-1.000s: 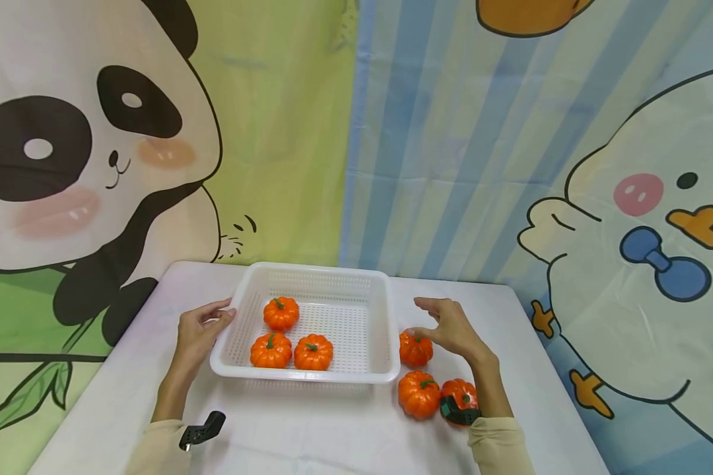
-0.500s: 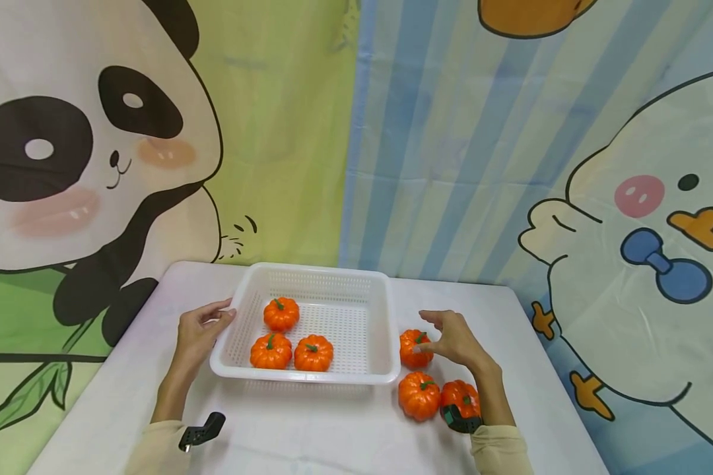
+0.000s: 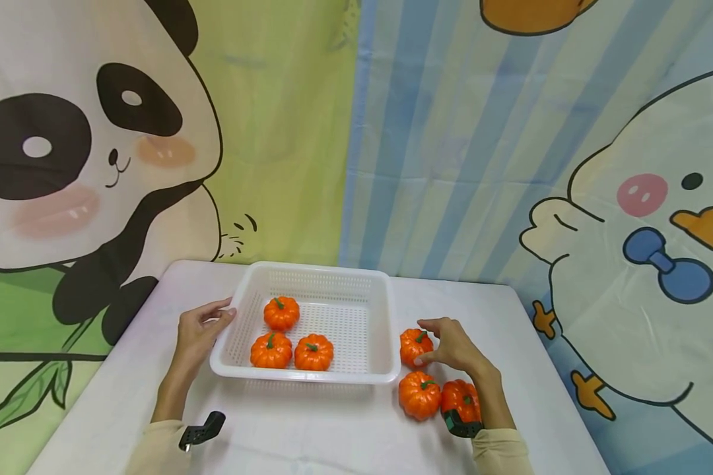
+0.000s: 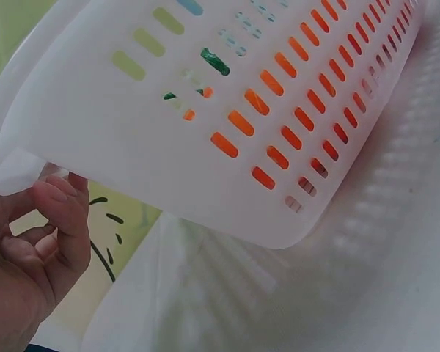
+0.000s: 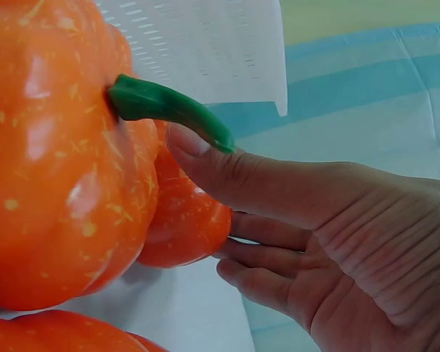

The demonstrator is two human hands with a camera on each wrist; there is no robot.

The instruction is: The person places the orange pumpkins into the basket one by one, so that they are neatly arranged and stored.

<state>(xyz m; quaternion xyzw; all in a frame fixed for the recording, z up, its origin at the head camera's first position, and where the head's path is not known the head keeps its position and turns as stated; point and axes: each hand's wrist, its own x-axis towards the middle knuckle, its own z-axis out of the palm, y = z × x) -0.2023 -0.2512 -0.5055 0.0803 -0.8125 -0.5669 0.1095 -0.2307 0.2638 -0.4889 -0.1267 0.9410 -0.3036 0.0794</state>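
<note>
My left hand [image 3: 197, 333] holds the left rim of a white plastic basket [image 3: 305, 377]; in the left wrist view its thumb and finger meet at the rim [image 4: 18, 165]. Three orange toy pumpkins with green stems lie inside, one at the back [image 3: 281, 314] and two in front. Right of the basket, my right hand [image 3: 456, 344] spreads its thumb and index finger about a small pumpkin [image 3: 412, 343], fingertips right at its edges. The right wrist view has the thumb [image 5: 235, 172] over that pumpkin [image 5: 183, 220], the other fingers extended behind it.
Nearer me stand two more pumpkins, one by the basket's front corner [image 3: 418, 396] and one under my right wrist [image 3: 460, 399]. A white cloth covers the table [image 3: 309, 435]. Cartoon curtains [image 3: 440, 165] hang close behind its back edge.
My right hand has come down and slightly toward me, so its thumb and index finger now stand about the small pumpkin. The left hand, basket and pumpkins have stayed put.
</note>
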